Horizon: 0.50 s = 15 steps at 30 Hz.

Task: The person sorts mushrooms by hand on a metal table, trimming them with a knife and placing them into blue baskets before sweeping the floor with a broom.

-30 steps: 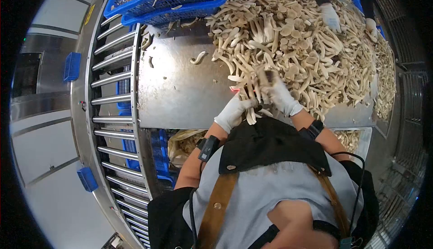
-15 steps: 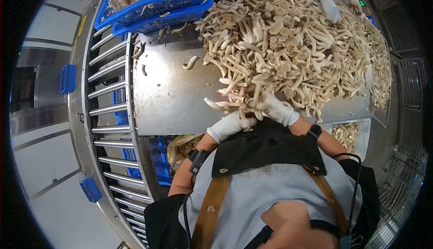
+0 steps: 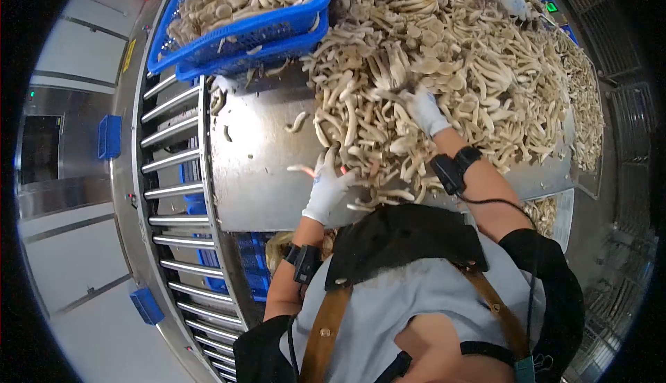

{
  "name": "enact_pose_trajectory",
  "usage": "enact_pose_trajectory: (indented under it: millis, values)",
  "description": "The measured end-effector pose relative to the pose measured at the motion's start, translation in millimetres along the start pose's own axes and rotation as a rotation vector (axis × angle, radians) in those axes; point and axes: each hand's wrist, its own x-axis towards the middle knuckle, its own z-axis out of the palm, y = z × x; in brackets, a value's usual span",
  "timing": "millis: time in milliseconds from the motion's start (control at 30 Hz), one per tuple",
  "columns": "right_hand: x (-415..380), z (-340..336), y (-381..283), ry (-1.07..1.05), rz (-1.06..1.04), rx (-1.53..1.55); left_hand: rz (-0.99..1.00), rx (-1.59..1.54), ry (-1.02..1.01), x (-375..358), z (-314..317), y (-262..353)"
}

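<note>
Parted since the earlier frame, when they worked close together at the near edge of the mushroom pile (image 3: pixel 479 84), two white-gloved hands now reach to separate spots. The right hand (image 3: pixel 425 111) has moved farther in and touches mushrooms in the pile's near-middle part; its fingers point away from the wearer, but blur makes it impossible to tell whether they pinch anything. The left hand (image 3: pixel 326 192) is at the pile's near left corner, fingers spread, touching mushrooms there. The pile covers much of the metal tabletop (image 3: pixel 257 189). Beyond its left side stand stacked blue baskets (image 3: pixel 250 29), the upper one holding mushrooms; a co-worker's gloved hand (image 3: pixel 511 0) is at its far side.
</note>
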Motion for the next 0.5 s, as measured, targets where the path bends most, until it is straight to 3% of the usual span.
enact_pose_trajectory:
  millis: [67, 133, 167, 200, 233, 267, 300, 333, 400, 433, 500]
  values:
    - [31.8, -2.4, 34.5, 0.125, 0.006, 0.184, -0.162, -0.402, -0.070, 26.8, -11.6, 10.3]
    - [66.3, -10.9, 61.5, 0.101, -0.045, 0.414, -0.146, -0.536, -0.129, 66.9, -15.9, 17.4]
    - [92.0, -7.4, 85.3, 0.037, -0.084, 0.516, -0.161, -0.572, -0.224, 87.8, -25.9, 40.2]
    - [75.4, -24.8, 49.9, -0.044, -0.060, 0.670, -0.188, -0.671, -0.261, 110.7, -19.6, 49.5]
    - [52.9, -41.8, 11.9, -0.272, 0.079, 1.035, -0.194, -0.732, -0.263, 134.9, -10.3, 58.3]
    - [66.2, -37.7, 20.1, -0.297, 0.112, 0.998, -0.199, -0.793, -0.267, 157.4, 1.2, 66.5]
    - [90.7, -18.4, 52.2, -0.284, -0.092, 0.654, -0.318, -0.905, -0.292, 181.5, 27.0, 61.6]
    - [79.9, -22.3, 28.2, -0.264, -0.032, 0.758, -0.441, -1.013, -0.320, 199.9, 50.4, 56.9]
    - [44.1, -33.0, -14.1, -0.207, 0.081, 0.950, -0.506, -0.876, -0.309, 210.6, 54.8, 78.6]
    - [24.0, -40.8, -28.3, -0.184, 0.106, 1.046, -0.276, -0.991, -0.324, 206.8, 68.1, 63.2]
    - [-14.3, -51.4, -41.0, -0.136, 0.066, 1.192, -0.201, -1.235, -0.336, 184.6, 49.9, 74.6]
